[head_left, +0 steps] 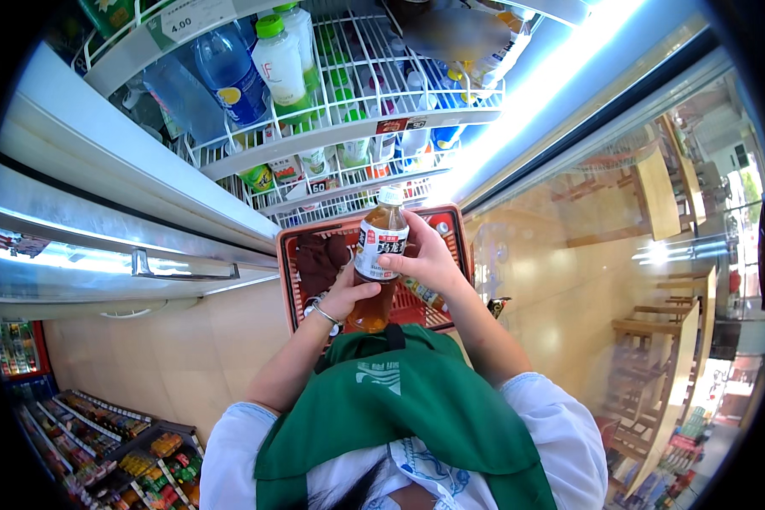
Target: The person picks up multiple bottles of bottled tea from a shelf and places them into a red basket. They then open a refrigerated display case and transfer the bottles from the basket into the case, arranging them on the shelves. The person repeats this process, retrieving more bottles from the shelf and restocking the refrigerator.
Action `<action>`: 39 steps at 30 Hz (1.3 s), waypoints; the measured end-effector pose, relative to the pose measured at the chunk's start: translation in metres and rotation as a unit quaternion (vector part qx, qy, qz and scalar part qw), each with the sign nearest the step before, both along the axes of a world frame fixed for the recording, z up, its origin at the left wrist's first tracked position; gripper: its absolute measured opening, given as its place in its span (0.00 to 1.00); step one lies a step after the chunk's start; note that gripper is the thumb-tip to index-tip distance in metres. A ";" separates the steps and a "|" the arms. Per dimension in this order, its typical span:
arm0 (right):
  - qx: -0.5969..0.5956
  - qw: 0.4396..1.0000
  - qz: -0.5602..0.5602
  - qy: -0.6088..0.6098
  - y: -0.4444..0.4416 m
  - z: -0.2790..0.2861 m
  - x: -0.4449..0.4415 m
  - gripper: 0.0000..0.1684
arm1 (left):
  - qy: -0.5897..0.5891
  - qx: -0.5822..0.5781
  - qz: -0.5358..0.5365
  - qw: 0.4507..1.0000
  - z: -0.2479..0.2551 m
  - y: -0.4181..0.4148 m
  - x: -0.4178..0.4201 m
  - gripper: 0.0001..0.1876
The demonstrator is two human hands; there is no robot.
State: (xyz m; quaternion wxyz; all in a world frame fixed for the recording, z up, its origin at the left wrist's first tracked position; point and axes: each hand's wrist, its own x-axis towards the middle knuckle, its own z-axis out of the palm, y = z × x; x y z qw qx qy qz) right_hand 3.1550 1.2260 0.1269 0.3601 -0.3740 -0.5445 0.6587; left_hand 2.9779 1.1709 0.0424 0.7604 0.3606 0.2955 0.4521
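A plastic bottle of amber tea (375, 306) with a white cap and a white label is held upright before my chest. My right hand (424, 252) wraps its upper part, thumb across the label. Lower down, my left hand (344, 293) grips the other side of the same bottle, with a bracelet on the wrist. Beneath both hands is a red plastic shopping basket (285, 255). Inside it I see dark brown cloth (322, 258) at the left and a drink bottle (424, 294) lying on its side at the right. The hands and bottle hide the basket's middle.
Ahead stands a drinks cooler with white wire shelves (350, 124) holding bottles, including a blue one (229, 80) and a green-capped one (280, 67). A glass door (586, 210) is at the right, a door with a handle (185, 268) at the left. Snack shelves (121, 446) stand lower left.
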 end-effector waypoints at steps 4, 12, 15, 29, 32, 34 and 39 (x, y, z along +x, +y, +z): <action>0.032 0.999 -0.030 -0.018 0.001 0.005 0.002 0.48 | -0.057 -0.038 -0.022 0.997 0.002 0.003 0.004 0.34; 0.115 0.979 -0.034 -0.167 0.022 0.041 0.015 0.47 | -0.014 -0.008 -0.051 0.999 0.012 0.032 0.009 0.39; 0.044 0.996 -0.082 -0.011 0.038 0.066 0.032 0.43 | 0.127 0.140 0.013 0.982 0.090 0.066 0.032 0.43; 0.428 0.812 -0.385 -0.098 0.226 0.091 0.016 0.43 | 0.659 0.501 0.111 0.550 0.133 0.214 0.070 0.38; 0.488 0.740 -0.407 -0.220 0.265 0.091 0.004 0.41 | 0.719 0.504 0.073 0.473 0.122 0.220 0.067 0.37; 0.459 0.761 -0.404 -0.218 0.279 0.106 -0.006 0.37 | 0.709 0.512 0.082 0.477 0.121 0.218 0.069 0.37; 0.487 0.711 -0.359 -0.359 0.336 0.110 -0.023 0.23 | 0.703 0.513 0.068 0.487 0.124 0.217 0.070 0.41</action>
